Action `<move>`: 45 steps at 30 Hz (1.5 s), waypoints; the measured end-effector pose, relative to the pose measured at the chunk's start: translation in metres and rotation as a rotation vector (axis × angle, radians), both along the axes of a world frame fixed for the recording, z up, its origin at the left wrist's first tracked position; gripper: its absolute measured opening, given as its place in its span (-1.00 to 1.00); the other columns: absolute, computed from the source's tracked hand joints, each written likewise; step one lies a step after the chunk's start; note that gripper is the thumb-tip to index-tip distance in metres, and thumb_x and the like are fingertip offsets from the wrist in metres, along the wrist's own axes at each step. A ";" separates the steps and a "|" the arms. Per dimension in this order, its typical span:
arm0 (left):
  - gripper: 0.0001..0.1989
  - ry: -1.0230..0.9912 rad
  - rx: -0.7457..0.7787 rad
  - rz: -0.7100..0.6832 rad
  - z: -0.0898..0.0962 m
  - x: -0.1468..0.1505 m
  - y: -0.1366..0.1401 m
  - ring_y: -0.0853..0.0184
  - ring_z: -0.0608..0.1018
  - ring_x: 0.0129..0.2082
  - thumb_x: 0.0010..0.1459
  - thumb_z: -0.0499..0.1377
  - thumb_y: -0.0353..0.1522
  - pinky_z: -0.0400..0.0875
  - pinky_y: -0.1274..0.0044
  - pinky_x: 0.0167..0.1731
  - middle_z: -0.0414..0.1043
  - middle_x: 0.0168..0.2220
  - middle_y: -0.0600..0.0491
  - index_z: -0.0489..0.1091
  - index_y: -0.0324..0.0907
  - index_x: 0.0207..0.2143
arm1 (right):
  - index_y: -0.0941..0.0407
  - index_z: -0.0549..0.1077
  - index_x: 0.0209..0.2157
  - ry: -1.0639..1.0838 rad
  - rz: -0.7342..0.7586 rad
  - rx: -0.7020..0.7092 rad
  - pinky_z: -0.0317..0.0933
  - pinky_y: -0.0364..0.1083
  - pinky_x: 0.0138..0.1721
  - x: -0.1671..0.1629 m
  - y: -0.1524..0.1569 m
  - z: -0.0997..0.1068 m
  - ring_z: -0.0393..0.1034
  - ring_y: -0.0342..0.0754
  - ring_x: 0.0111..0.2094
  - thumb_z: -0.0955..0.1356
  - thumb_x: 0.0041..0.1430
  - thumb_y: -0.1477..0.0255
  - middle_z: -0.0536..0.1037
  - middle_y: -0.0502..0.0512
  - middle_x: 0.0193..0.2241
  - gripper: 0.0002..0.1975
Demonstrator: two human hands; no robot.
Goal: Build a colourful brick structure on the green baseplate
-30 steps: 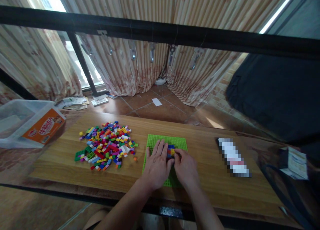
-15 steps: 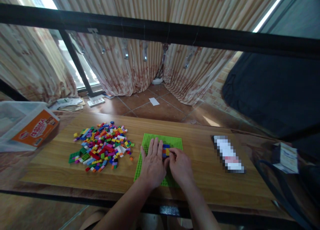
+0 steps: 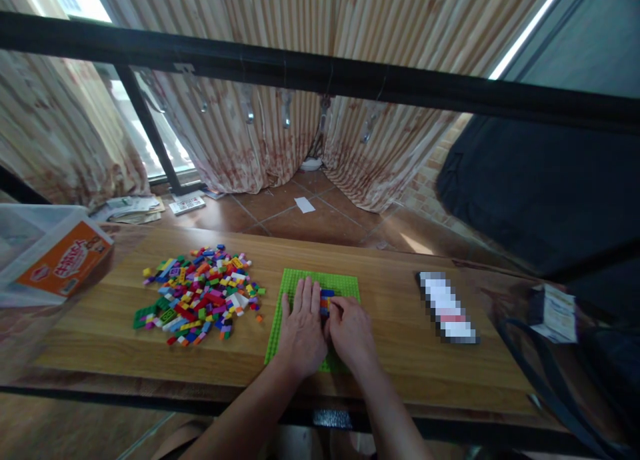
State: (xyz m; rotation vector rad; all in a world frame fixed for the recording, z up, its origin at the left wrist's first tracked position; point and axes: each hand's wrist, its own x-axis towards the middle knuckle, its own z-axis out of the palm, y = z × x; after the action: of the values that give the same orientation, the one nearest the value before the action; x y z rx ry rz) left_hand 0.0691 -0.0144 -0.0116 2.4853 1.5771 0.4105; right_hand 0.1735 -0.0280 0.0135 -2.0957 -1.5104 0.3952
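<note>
two hands (image 3: 303, 330) (image 3: 351, 330) — one green baseplate (image 3: 346, 285) — one plastic bin (image 3: 65, 261)

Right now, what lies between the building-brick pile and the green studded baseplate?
The head view shows wooden tabletop, with a small orange brick near the pile.

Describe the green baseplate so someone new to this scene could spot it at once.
Start from the long wooden tabletop. Between its heap of loose bricks on the left and the pixelated slab on the right lies the green baseplate, partly covered by the left hand and right hand. Unlike the small mixed-colour bricks, it is one broad, flat studded sheet.
</note>
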 end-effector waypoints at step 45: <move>-0.44 -0.357 -0.135 0.038 0.012 -0.024 0.008 0.12 0.27 0.11 0.11 -0.02 -0.47 0.12 0.36 0.19 0.25 0.13 -0.18 0.15 -0.40 0.19 | 0.17 0.44 -0.09 -0.152 0.113 -0.013 0.24 -0.05 -0.17 0.008 -0.004 -0.024 0.43 0.02 -0.20 0.18 0.23 0.41 0.49 0.21 -0.17 -0.69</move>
State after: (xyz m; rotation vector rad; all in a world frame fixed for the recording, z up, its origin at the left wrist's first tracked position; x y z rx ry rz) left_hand 0.0452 -0.0065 0.0008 2.1397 1.4550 0.6848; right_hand 0.1815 -0.0315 -0.0102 -2.0976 -1.7232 0.2925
